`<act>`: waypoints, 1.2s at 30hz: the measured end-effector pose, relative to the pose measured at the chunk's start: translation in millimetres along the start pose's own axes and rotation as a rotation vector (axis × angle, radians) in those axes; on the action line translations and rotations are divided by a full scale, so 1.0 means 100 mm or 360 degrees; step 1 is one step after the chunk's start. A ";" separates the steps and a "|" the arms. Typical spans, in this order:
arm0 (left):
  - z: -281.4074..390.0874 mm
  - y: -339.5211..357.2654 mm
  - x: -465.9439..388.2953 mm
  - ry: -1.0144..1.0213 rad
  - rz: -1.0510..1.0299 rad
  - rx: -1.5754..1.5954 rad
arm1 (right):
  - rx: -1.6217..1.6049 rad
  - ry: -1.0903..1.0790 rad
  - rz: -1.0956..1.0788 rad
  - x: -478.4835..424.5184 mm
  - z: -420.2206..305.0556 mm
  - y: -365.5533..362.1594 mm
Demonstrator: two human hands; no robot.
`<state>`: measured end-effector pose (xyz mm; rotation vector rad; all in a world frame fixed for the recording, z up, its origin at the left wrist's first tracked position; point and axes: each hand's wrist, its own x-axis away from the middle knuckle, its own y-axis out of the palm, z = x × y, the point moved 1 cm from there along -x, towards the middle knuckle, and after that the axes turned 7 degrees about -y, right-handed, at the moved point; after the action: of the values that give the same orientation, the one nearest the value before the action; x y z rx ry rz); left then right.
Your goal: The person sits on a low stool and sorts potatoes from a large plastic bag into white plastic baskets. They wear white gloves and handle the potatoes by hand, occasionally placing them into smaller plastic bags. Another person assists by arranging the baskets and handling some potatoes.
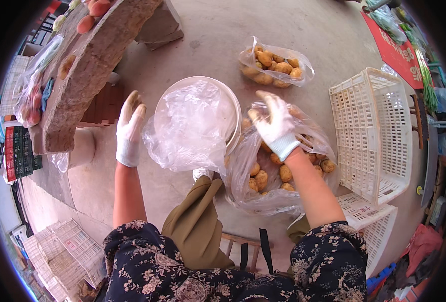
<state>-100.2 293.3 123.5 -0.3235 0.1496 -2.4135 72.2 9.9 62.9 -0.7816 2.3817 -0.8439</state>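
Observation:
My left hand (131,130), in a white knit work glove with soiled fingertips, is raised with nothing in it, left of a white plastic bucket (239,109). A crumpled clear plastic bag (192,128) drapes over the bucket's mouth and left side, hiding what is inside. My gloved right hand (274,119) is held with fingers apart above a large open plastic bag (245,188) of potatoes (285,173). No potato shows in its grasp; whether it touches the bag, I cannot tell. Beyond, a smaller clear bag of potatoes (274,66) sits on the floor.
A white plastic crate (374,139) stands on edge at the right, with another crate (374,226) below it. A rough stone slab (91,64) with tomatoes (85,24) on it juts in at the upper left. More white crates (62,253) are stacked lower left.

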 end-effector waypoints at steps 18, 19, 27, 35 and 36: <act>0.37 -0.02 1.43 0.0190 -0.0175 0.0236 | -0.1578 0.0399 0.0247 1.25 -1.26 -0.33; 0.60 -0.05 1.55 0.0289 -0.0241 0.0185 | -0.1620 0.0313 0.0280 1.35 -1.29 -0.45; 0.99 0.27 3.07 0.0825 -0.0528 -0.0632 | -0.1716 0.0304 0.0289 2.47 -2.15 -0.80; -0.25 0.55 4.23 -0.0120 -0.1782 -0.0923 | -0.1952 0.1134 0.1119 3.54 -1.44 -0.70; -0.28 0.49 4.21 -0.0113 -0.1688 -0.0888 | -0.2062 0.1025 0.1162 3.62 -1.23 -0.77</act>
<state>-385.8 -18.1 167.8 -0.9224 0.7944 -3.3521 -234.6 -226.1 108.6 0.1190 3.2829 1.0082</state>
